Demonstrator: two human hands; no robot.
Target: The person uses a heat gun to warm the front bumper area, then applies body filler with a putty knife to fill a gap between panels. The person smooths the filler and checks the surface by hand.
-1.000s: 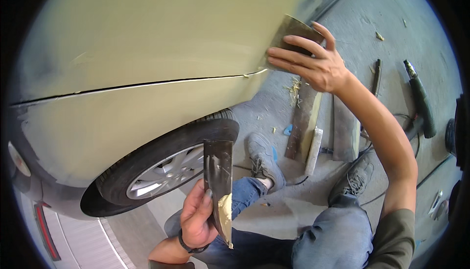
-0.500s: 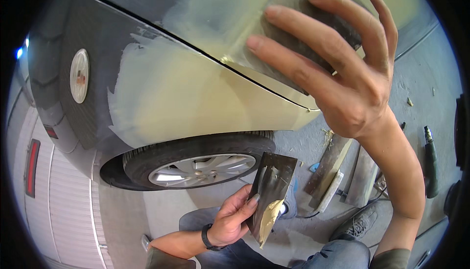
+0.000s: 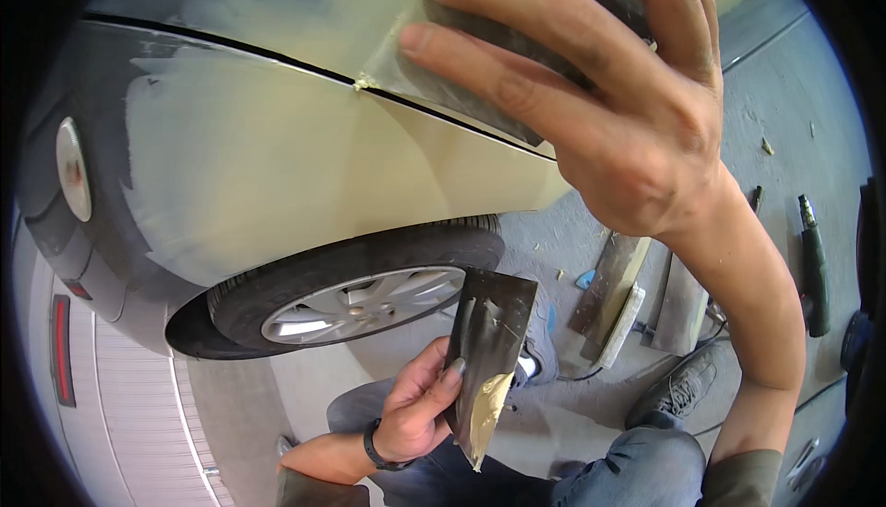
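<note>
Up against a dark grey car panel coated with pale yellow body filler (image 3: 268, 161), my right hand (image 3: 637, 147) holds a wide putty spreader (image 3: 461, 83), its fingers fanned over the blade. The spreader's lower left corner sits at the black seam between two panels, with a small bit of filler at that corner. Lower down, my left hand (image 3: 420, 405) grips a dark rectangular spreader plate (image 3: 498, 313) between thumb and fingers. A lump of yellow filler (image 3: 489, 410) clings to the plate's lower right edge.
Below the panel is a car wheel (image 3: 369, 299) with a silver rim. Long sanding blocks (image 3: 611, 286) and a corded bar lie on the floor beside my shoes (image 3: 678, 387). A black-handled tool (image 3: 815, 267) rests farther right. A round side lamp (image 3: 74, 167) sits on the left bodywork.
My right hand and its spreader have moved left and up in the picture. The car also appears shifted left as the view moved. My left hand still holds the plate, slightly farther left.
</note>
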